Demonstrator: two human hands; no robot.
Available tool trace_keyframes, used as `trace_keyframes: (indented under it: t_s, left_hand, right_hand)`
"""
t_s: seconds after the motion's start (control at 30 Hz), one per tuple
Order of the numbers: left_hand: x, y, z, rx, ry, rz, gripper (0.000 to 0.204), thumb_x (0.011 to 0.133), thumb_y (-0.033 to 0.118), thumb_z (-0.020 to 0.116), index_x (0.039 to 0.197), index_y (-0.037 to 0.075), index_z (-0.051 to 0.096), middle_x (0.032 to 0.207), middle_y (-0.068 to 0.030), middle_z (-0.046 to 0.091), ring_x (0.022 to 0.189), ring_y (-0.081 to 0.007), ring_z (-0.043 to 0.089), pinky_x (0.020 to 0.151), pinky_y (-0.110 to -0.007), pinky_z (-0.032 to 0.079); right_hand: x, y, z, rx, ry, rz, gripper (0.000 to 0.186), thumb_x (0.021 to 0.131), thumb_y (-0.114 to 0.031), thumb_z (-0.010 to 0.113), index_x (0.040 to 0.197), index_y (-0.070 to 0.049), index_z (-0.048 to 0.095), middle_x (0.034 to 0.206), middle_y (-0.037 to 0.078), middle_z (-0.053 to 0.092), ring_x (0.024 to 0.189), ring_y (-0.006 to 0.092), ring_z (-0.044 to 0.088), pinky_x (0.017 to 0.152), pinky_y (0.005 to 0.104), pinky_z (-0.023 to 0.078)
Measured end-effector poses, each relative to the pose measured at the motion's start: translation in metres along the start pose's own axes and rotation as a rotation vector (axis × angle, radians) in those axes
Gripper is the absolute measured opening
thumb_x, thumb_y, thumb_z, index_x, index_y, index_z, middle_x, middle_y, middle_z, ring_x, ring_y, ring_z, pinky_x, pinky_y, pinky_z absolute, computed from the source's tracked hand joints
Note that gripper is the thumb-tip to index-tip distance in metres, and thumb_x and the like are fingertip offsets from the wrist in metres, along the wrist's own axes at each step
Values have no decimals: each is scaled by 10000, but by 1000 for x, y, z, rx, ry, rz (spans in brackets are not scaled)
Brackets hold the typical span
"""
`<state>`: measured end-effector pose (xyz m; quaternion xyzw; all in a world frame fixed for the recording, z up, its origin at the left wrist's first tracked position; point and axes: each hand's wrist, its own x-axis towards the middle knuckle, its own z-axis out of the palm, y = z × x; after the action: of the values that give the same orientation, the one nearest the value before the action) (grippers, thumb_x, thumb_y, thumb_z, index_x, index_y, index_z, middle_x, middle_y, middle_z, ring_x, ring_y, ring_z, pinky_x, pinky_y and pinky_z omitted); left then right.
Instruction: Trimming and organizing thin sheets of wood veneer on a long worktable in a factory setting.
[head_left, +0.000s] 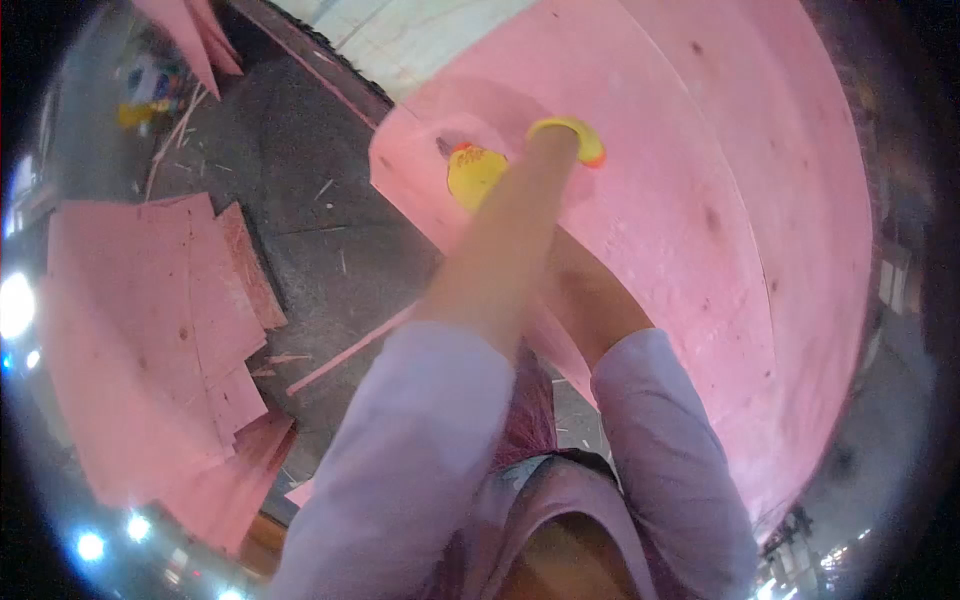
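Note:
My forearms cross over a large pink wooden sheet [670, 250] with dark knots. The left forearm passes over the right one and reaches up to the right. At its end, my left hand [585, 140] shows only as a curved bit of yellow glove with an orange-red edge, low over the sheet. My right hand [475, 178], in a yellow glove with red marks, lies by the sheet's left corner, partly covered by the left forearm. A small dark patch [446, 148] shows beside its glove. The fingers of both hands are hidden, and I cannot tell whether they grip the sheet.
Broken pink sheets [140, 320] are piled on the left. A thin pink strip [350, 348] and splinters lie on the dark grey floor [310, 220]. A pale sheet [420, 35] borders the pink one at the top. More pink pieces [190, 35] stand at the upper left.

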<state>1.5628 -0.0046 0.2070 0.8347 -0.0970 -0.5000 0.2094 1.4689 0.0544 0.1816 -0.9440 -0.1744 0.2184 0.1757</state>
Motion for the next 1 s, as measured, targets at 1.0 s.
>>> trace_keyframes:
  t_s: [1.0]
  left_hand:
    - [-137, 3, 272, 590, 715, 456, 721, 608, 141, 677, 1284, 283, 473, 1362, -42, 406, 1261, -280, 369, 981, -486, 328]
  right_hand:
    - [-355, 166, 57, -89, 30, 142, 212, 821, -150, 453, 919, -15, 584, 794, 174, 660, 722, 334, 654, 620, 434, 512]
